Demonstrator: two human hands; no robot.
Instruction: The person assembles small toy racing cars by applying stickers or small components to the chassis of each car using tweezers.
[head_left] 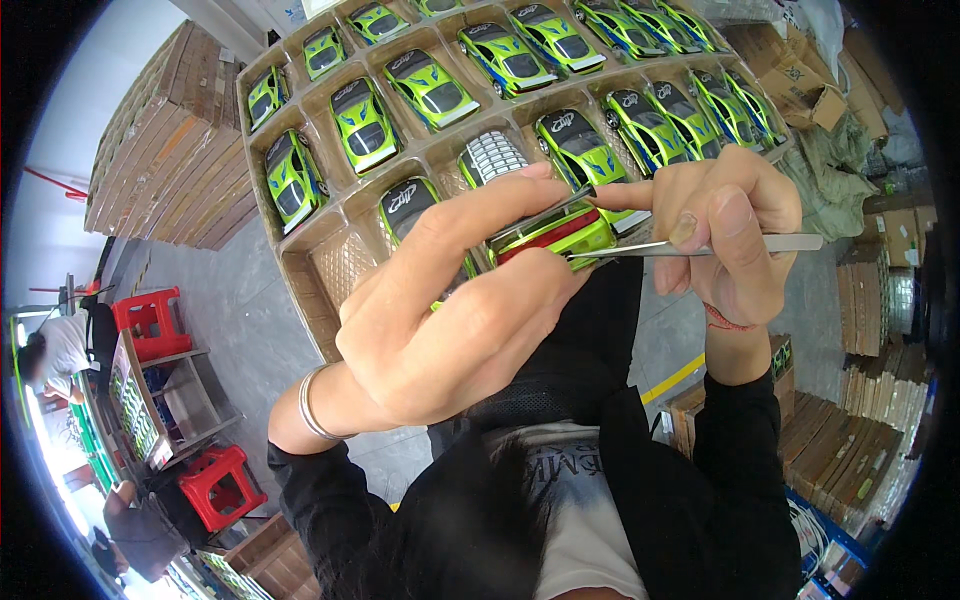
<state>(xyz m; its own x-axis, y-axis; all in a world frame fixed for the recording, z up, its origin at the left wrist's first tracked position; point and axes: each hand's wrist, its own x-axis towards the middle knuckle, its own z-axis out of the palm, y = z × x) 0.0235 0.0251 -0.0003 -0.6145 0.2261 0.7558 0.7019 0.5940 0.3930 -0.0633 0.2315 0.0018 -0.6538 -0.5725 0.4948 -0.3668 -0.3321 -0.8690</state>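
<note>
My left hand [450,310] grips a green toy car [585,238] between thumb and fingers; a red panel shows on its end. My right hand [745,235] is closed on silver tweezers [795,243], whose tip reaches the lower edge of that car. The right index finger stretches toward the car's upper edge. Beneath and beyond both hands stands a brown compartment tray [290,262] with many green toy cars [362,125], some partly hidden by my hands. One compartment holds a piece with a white grid pattern [494,155].
Stacks of flattened cardboard [170,130] rise at the left, with more stacks [840,450] at the right. An open carton [800,85] lies behind the tray. Red stools [222,488] stand at the lower left, beside a workbench where other people [65,350] are.
</note>
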